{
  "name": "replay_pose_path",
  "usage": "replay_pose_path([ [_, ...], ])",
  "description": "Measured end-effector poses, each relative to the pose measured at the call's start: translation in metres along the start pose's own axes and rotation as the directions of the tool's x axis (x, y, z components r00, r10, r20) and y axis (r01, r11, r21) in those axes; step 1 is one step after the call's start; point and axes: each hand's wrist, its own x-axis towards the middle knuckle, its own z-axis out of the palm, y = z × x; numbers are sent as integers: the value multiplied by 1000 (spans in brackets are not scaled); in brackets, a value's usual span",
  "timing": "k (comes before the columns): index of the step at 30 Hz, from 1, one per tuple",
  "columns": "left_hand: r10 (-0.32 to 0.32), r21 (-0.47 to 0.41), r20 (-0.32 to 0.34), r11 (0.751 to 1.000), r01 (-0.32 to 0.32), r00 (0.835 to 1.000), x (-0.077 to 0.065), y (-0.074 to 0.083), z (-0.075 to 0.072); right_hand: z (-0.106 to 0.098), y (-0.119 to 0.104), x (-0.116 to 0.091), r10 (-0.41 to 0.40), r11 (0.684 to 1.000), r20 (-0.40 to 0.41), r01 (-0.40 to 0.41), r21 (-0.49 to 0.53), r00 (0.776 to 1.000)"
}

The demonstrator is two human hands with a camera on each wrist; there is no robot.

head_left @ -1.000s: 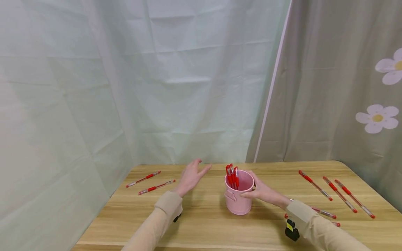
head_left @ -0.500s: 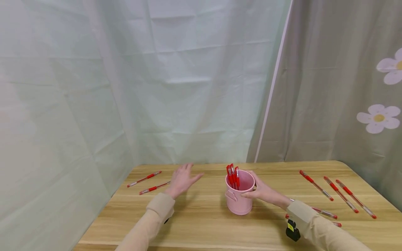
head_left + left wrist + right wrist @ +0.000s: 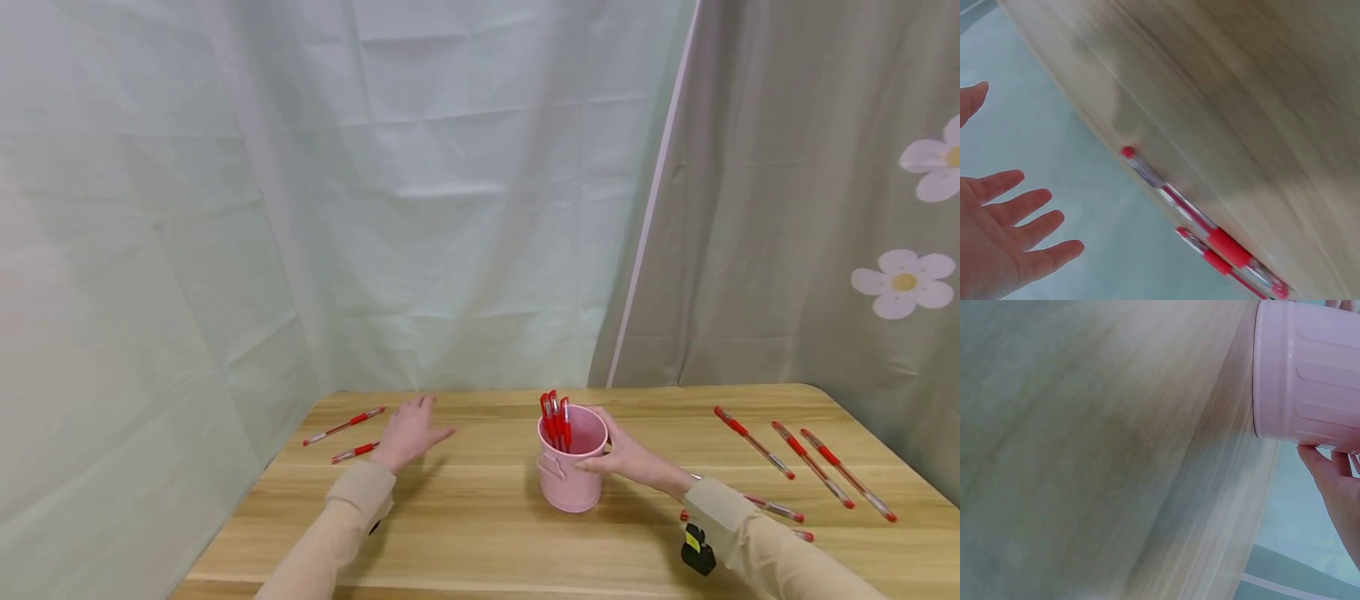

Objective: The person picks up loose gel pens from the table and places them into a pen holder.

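Head view: set high, facing forward and down over the surface (image 3: pixel 480 546) to the curtain (image 3: pixel 465 250); widest and farthest. Left wrist view: close above the surface, rolled aslant, left hand (image 3: pixel 990 256) at frame left; shares that hand and two pens (image 3: pixel 1229 247) with the head view. Right wrist view: close, low, rolled sideways, cup (image 3: pixel 1322 375) upper right; shares cup and right hand (image 3: pixel 632 460) with the head view.

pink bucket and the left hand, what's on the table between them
The head view shows that stretch bare: only wooden tabletop lies between the left hand and the pink bucket.
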Motion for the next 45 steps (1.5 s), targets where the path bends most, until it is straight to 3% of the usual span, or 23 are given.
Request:
replay_pose_path([
  [6, -37, -23, 41, 999, 38, 998, -5, -13, -2, 0, 0, 0, 17, 1000, 1, -17, -8, 1000],
  [15, -62, 42, 55, 997, 60, 997, -9, -37, -2, 0, -2, 0, 37, 999, -4, -37, -13, 999],
  [22, -33, 116, 69, 993, 25, 997, -12, -54, -1, 1, -2, 0, 58, 998, -13, -58, -15, 998],
  [27, 10, 173, 50, 985, -18, 999, -15, -58, 0, 1, -2, -1, 57, 998, -14, -57, -14, 998],
  [31, 4, 191, 61, 981, -16, 998, -17, -59, 0, 1, -2, -1, 58, 998, -13, -58, -9, 998],
  [38, -7, 192, 100, 981, -12, 995, -16, -62, 4, 1, 0, -1, 45, 999, -19, -45, 1, 999],
  [45, 13, 187, 97, 982, -31, 995, -15, -70, 7, 0, 2, -1, 11, 1000, -15, -11, 11, 1000],
])
